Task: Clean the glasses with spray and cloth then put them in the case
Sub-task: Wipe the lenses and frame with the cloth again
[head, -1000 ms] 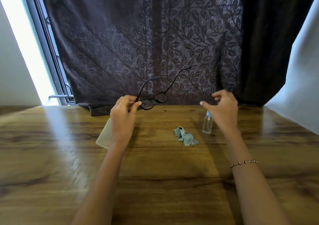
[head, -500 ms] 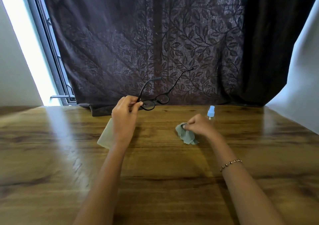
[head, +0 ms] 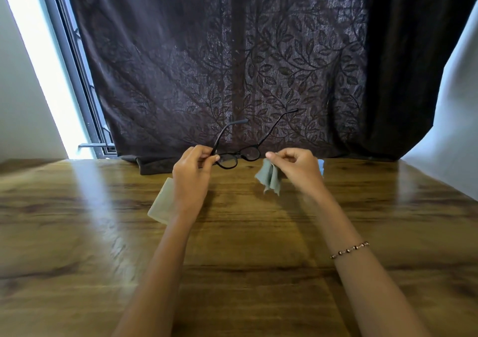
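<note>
Our left hand (head: 192, 179) pinches the glasses (head: 239, 155) by one hinge, above the desk (head: 77, 233), and our right hand (head: 297, 167), just right of the glasses, pinches the cloth (head: 270, 180), so we fold it round the nearer lens and rub gently.
</note>
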`<state>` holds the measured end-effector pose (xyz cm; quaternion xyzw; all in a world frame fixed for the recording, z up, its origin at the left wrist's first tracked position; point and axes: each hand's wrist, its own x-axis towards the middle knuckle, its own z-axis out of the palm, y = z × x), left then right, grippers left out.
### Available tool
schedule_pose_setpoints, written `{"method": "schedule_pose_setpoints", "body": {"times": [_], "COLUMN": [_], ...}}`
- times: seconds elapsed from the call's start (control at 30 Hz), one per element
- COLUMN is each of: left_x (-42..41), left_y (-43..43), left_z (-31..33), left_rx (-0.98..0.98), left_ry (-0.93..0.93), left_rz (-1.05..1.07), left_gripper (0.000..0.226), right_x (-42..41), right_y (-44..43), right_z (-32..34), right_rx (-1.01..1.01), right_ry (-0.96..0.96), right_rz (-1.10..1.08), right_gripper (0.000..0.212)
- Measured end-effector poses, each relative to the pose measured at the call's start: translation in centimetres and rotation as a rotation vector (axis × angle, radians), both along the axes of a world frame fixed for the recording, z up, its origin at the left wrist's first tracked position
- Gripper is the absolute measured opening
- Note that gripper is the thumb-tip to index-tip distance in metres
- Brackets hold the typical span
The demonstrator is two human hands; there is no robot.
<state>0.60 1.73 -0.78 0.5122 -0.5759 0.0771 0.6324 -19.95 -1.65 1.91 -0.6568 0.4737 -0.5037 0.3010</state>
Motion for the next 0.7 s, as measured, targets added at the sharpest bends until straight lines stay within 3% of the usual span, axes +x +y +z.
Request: {"method": "schedule_pose_setpoints", "body": {"times": [0.07, 0.13, 0.23, 0.37, 0.43, 0.7], "left_x": [-0.2, -0.5, -1.0, -1.0, -1.1, -1.3], "left_y": [-0.1, -0.2, -0.4, -0.4, -0.2, 0.1], "left_z": [-0.1, -0.2, -0.3, -0.4, -0.3, 0.0], "left_rx": [0.002, 0.000, 0.003, 0.012, 0.010, -0.013], "left_ry": [-0.008, -0.031, -0.071, -0.059, -0.017, 0.013], "left_rz": [-0.002, -0.002, -0.025, -0.008, -0.005, 0.001], "left_gripper": [0.010, 0.008, 0.008, 0.009, 0.007, 0.008], "right_x": [1.1, 2.5, 4.4, 5.7, 5.5, 5.7], "right_y": [0.2, 0.3, 0.4, 0.9, 1.1, 1.6], "right_z": [-0.3, -1.0, -2.3, -3.9, -3.7, -3.8], "right_rx": [0.026, -0.052, -0.253, -0.629, -0.699, -0.719], "right_ry": [-0.156, -0.149, 0.018, 0.454, 0.591, 0.647], "right_rz": [0.047, 0.044, 0.005, 0.017, -0.076, -0.153], "right_gripper": [0.012, 0.012, 0.018, 0.021, 0.028, 0.026]}}
